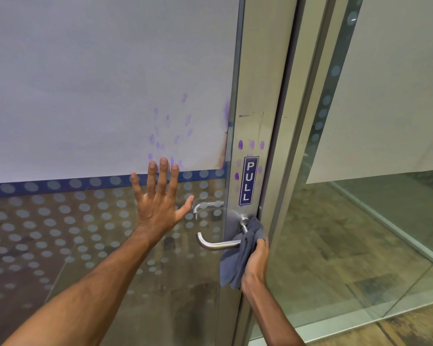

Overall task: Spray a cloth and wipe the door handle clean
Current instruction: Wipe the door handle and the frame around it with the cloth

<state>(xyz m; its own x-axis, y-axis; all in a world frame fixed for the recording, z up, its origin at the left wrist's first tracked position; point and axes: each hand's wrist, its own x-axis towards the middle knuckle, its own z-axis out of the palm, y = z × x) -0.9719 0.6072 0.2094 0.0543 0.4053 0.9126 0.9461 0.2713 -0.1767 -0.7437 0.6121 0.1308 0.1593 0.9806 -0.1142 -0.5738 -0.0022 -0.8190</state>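
A brushed-metal lever door handle [216, 244] sticks out from the aluminium door stile, just below a blue PULL sticker [248, 180]. My right hand [256, 262] grips a grey-blue cloth [243, 253] and presses it around the handle's neck near the stile; the lever's curved free end shows bare to the left. My left hand [159, 199] lies flat on the glass door with fingers spread, left of the handle, holding nothing. No spray bottle is in view.
The glass door [85, 233] carries frosted dots, a blue strip and white paper covering its upper part, marked with purple fingerprints. A second handle [205, 206] shows through the glass on the far side. To the right stands a fixed glass panel [373, 233] over wood flooring.
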